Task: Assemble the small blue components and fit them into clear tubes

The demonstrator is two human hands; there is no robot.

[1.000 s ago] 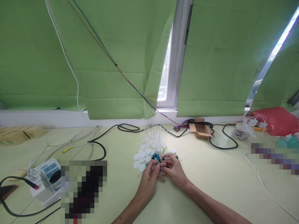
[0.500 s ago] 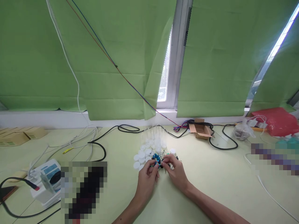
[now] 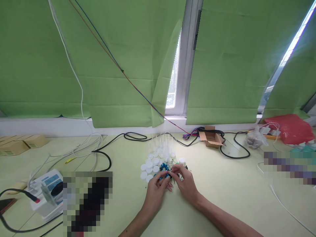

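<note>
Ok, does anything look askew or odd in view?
Yes: the green blind left of the bright window pane hangs askew, its edge creased and slanting, leaving a wedge-shaped gap. Near the left hand and right hand, blue parts lie jumbled, too small to judge for damage.

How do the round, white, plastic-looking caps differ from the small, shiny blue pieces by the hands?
Colour: the round white caps are plain white; the small shiny blue pieces are bright blue.
Size: each cap is clearly larger than a single blue piece.
Layout: the caps spread out, mostly left of and beyond the blue pieces, which cluster near the left hand.
Shared: both sit on the pale table.
</note>
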